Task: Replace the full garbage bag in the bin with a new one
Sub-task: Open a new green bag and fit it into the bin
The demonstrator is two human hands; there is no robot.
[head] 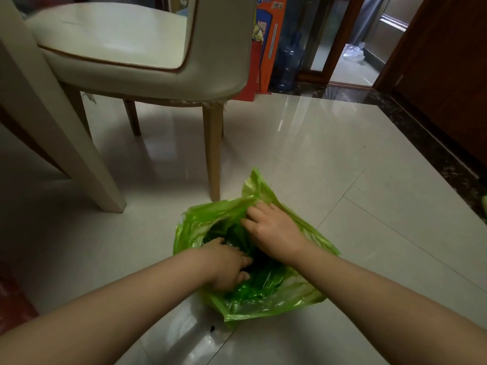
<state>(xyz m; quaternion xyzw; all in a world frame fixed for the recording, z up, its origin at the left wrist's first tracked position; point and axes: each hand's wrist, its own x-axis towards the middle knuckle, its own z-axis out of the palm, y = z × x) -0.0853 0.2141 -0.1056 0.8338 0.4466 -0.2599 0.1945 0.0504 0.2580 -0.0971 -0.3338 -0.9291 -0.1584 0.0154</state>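
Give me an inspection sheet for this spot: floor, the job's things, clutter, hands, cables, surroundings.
Surface: glossy pale tiled floor, with a dark speck near the bag's front edge.
Job's things: green bag spread open over a bin that is almost wholly hidden; no full bag seen next to it.
Clutter: orange box and blue water jug standing against the far wall; a clear plastic bag lies beyond the doorway.
Hands: left hand reaches into the bag's mouth; right hand presses the plastic at the far rim.
Cables: nothing seen.
Surroundings: cream chair and table leg to the left, dark wooden door to the right.
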